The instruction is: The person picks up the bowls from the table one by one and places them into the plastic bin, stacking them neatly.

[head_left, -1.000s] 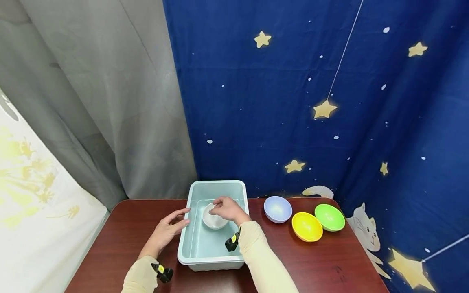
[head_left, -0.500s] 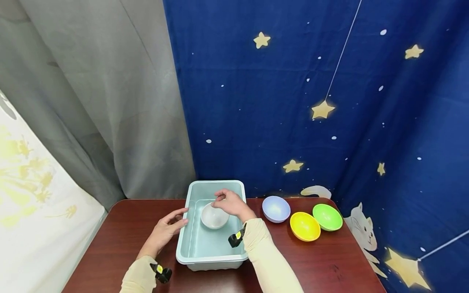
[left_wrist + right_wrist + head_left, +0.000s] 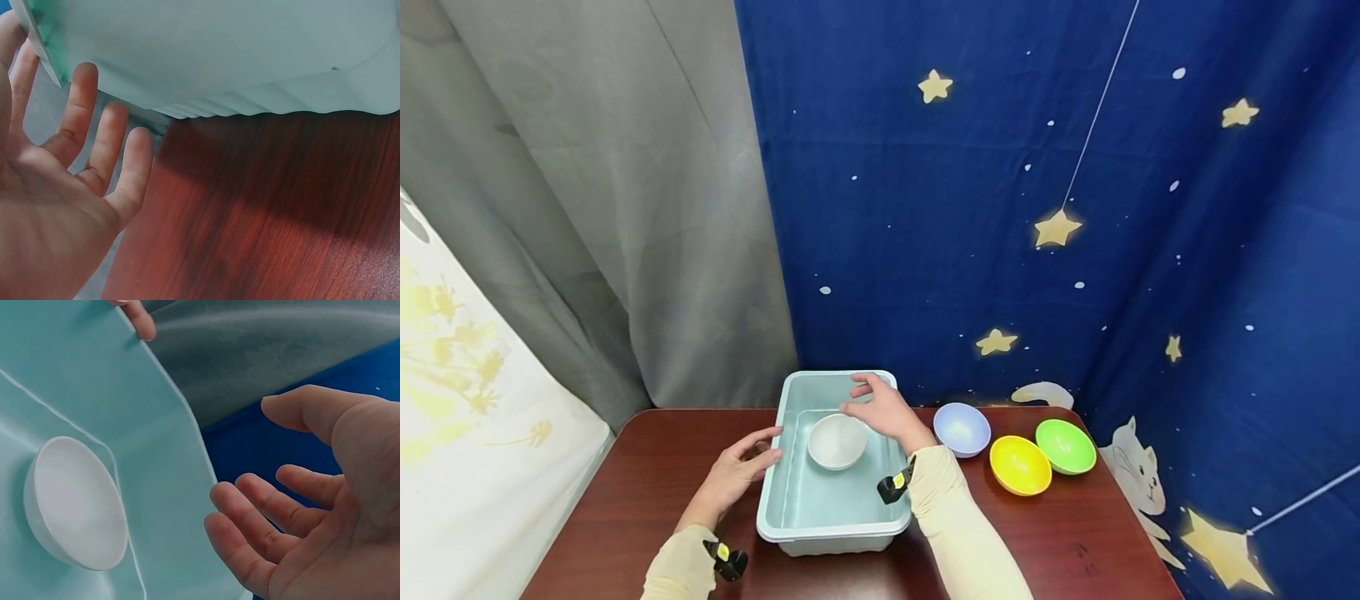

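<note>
A pale blue-green plastic basin stands lengthwise on the table, with a small white bowl upright on its floor. My left hand is at the basin's left rim, fingertips right at the edge. The left wrist view shows that hand's remaining fingers spread loosely beside the basin's outer wall. Above the basin's right side, my right hand has its fingers apart and holds nothing. From the right wrist, the white bowl appears whole and separate from that hand.
Right of the basin, a lavender bowl, a yellow bowl and a green bowl sit on the reddish-brown table. Grey and blue star-printed curtains hang behind.
My right hand has let go of the white bowl and drawn up and to the right, away from it. The bowl stays in the basin; my left hand keeps its place at the rim.
</note>
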The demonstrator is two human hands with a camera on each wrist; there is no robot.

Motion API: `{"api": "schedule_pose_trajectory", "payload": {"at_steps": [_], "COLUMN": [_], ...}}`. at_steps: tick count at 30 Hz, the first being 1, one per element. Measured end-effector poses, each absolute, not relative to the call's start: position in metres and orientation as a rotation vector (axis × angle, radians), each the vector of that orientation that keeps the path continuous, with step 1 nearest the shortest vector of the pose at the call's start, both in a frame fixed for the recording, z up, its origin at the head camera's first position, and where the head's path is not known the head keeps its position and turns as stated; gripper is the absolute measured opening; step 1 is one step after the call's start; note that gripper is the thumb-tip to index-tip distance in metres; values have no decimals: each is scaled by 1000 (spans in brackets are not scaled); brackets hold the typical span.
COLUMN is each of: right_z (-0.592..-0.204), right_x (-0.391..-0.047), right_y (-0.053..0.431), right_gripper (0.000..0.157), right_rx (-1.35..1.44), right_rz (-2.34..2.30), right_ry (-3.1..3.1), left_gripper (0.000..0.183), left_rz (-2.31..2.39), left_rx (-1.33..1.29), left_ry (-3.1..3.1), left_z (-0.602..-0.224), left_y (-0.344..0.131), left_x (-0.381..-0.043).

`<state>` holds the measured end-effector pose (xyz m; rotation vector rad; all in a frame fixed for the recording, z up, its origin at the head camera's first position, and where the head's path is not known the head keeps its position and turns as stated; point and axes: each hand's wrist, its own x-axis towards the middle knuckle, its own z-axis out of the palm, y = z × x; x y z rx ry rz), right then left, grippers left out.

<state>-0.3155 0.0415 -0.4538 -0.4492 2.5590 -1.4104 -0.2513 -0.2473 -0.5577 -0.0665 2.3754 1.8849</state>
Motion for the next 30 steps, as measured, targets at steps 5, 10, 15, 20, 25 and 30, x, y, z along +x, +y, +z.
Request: {"api": "schedule_pose_trajectory", "payload": {"at_steps": [5,10,15,20,25,30], "right_z": [-450,-445,-443,-446,-452,-456], "right_x": [-315,-316,-319,-319,-319,-320], "right_y": [50,61,73,85,93,101], "right_gripper": [63,63,60,56,55,55], "right_rx": [-418,-399,-396,-355,-327,-284], "right_rz": [-1445,-1462,-1466,-1484,-1524,-1557], "right_ry": [2561,2566,2620,2664,2680,2713], "left_gripper": [54,54,54,55,56,56], "left_rz": [1891,1871,1876,1853,1837,1842], "left_rx": [-70,-77,-76,-70,-91,-101], "left_ry": [2380,2386,2386,2401,2403,2390], "left_z": [-559,-560,-559,-558,-558,-557], "left_y": [-248,-249,-248,-248,-249,-248], "left_x": [-253,-254,-255,-256,-253,-252]}}
